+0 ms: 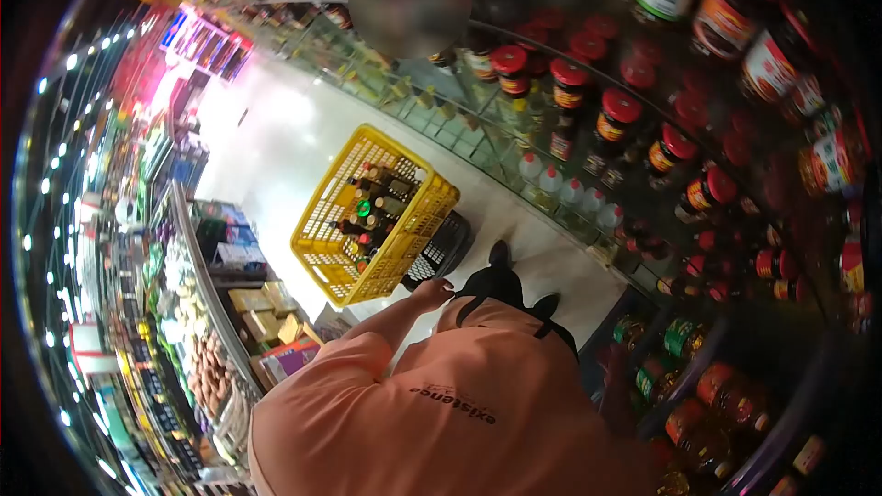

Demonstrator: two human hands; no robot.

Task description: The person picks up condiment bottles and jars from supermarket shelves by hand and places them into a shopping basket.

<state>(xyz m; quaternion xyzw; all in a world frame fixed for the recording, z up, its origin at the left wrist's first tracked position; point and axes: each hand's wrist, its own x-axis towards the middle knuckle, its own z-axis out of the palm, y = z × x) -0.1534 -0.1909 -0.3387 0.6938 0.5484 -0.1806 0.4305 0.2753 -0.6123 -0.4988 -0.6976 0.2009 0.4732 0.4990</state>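
My left hand (432, 293) is in front of my waist, beside the near lower edge of a yellow plastic basket (333, 287). Its fingers look curled together; whatever they may hold is too small to make out. Several dark bottles (375, 207), one with a green top, are grouped inside the basket. Under it sits a black mesh basket (447, 246). On the right, my right hand (616, 372) is a dim shape in shadow near the shelf of oil bottles (684, 338). Its fingers cannot be made out.
Shelves of red-lidded jars (617, 115) line the right side, with clear bottles (570, 193) low down. A produce stand with brown root vegetables (209, 372) runs along the left. Cardboard boxes (262, 324) stand below it. A pale floor (266, 119) stretches between them.
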